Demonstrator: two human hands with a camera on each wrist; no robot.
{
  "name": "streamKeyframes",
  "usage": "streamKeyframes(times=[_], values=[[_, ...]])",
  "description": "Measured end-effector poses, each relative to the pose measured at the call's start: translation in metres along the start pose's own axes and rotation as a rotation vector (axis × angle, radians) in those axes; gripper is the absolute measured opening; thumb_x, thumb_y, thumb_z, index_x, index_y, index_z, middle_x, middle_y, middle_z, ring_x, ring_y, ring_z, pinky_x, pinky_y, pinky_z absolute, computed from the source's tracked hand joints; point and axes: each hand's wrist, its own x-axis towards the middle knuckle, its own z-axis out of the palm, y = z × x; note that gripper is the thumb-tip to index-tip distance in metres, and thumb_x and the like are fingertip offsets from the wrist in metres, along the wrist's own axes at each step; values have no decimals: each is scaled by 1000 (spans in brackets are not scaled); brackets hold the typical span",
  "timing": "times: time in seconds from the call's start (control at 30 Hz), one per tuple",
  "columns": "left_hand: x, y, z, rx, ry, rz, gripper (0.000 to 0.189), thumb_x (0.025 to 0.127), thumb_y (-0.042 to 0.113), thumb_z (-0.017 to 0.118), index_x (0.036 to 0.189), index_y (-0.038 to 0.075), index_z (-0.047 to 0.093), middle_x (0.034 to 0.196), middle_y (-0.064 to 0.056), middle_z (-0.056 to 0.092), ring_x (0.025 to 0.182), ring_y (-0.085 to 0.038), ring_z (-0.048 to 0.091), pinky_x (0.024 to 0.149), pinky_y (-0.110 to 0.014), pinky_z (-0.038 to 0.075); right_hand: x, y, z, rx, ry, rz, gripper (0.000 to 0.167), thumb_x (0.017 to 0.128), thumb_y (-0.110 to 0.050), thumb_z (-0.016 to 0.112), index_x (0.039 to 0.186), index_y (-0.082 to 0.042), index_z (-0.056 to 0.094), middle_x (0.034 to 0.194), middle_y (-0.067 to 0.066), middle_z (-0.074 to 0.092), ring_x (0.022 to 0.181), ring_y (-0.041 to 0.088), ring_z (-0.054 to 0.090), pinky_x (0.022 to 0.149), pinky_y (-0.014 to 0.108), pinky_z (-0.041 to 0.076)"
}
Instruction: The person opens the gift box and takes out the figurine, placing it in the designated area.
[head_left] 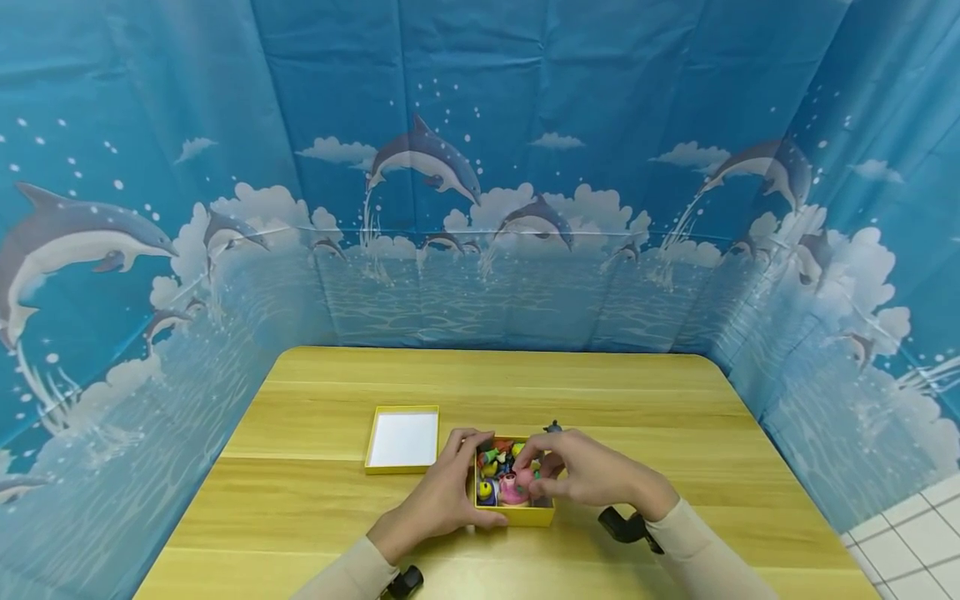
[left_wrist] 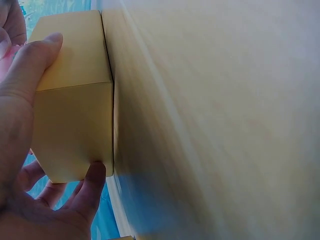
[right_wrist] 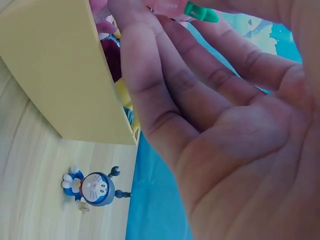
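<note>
A yellow box (head_left: 529,517) stands on the table, packed with several small toy figures. My left hand (head_left: 448,493) grips it at the left, the thumb along the near wall and the fingers round the far left corner; the left wrist view shows the thumb and fingertips on the box wall (left_wrist: 75,130). Over the right part of the box, my right hand (head_left: 596,471) pinches a pink toy figure (head_left: 527,477) with a green part (right_wrist: 200,12). Another pink figure (head_left: 512,493) lies beside it, with a yellow-headed figure (head_left: 486,490) at the left. The right fingers hide some toys.
A shallow yellow lid (head_left: 403,469) with a white inside lies on the table left of the box. Behind the box a blue and white cat figure (right_wrist: 95,189) sits on the wooden table (head_left: 300,500). A blue dolphin-print curtain (head_left: 480,292) hangs around the table.
</note>
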Motion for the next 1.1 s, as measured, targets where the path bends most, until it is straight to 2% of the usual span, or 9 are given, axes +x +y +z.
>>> streamKeyframes(times=[0.1, 0.3, 0.43, 0.57, 0.77, 1.0, 1.1], values=[[0, 0, 0, -4, 1, -1, 127, 80, 63, 106, 181, 21, 39, 174, -5, 42, 148, -27, 63, 128, -53, 58, -1, 0, -1, 8, 9, 14, 24, 116, -29, 77, 135, -16, 78, 123, 0, 83, 99, 14, 85, 96, 29, 70], [0, 0, 0, -13, -6, -7, 127, 81, 63, 105, 181, 22, 39, 175, -4, 41, 149, -26, 62, 129, -53, 58, -1, -2, -3, 18, 27, 31, 25, 112, -26, 82, 135, -18, 76, 113, 3, 86, 92, 24, 86, 89, 30, 67], [0, -1, 1, -6, -6, -7, 125, 82, 64, 104, 181, 22, 39, 175, -4, 41, 148, -25, 63, 127, -52, 59, 0, -1, -2, 5, 48, 15, 27, 110, -25, 85, 134, -17, 75, 113, 2, 86, 91, 15, 84, 88, 30, 67], [0, -2, 1, -2, -4, -9, 126, 82, 64, 105, 181, 23, 39, 175, -5, 41, 148, -26, 63, 127, -53, 59, -1, 1, -2, -17, 79, 3, 26, 107, -27, 89, 129, -21, 74, 109, 0, 85, 87, 6, 80, 85, 30, 66], [1, -1, 2, -1, -6, -11, 126, 82, 64, 104, 181, 22, 39, 175, -5, 41, 148, -27, 63, 126, -53, 60, -2, 5, -2, -7, 115, 7, 30, 105, -30, 92, 127, -26, 72, 114, 4, 82, 89, 8, 80, 83, 33, 67], [1, -1, 2, 0, -2, -6, 126, 82, 65, 104, 180, 21, 40, 175, -5, 42, 148, -26, 63, 127, -53, 59, -4, 6, -4, 14, 141, -6, 49, 104, -33, 92, 142, -13, 70, 118, 2, 78, 93, 9, 79, 88, 33, 68], [0, 0, 2, 2, 0, -3, 126, 81, 64, 105, 180, 20, 40, 175, -5, 42, 149, -27, 62, 128, -53, 58, -4, 7, -4, -3, 161, -19, 51, 103, -35, 93, 143, -12, 73, 118, 1, 77, 93, 8, 78, 88, 33, 69]])
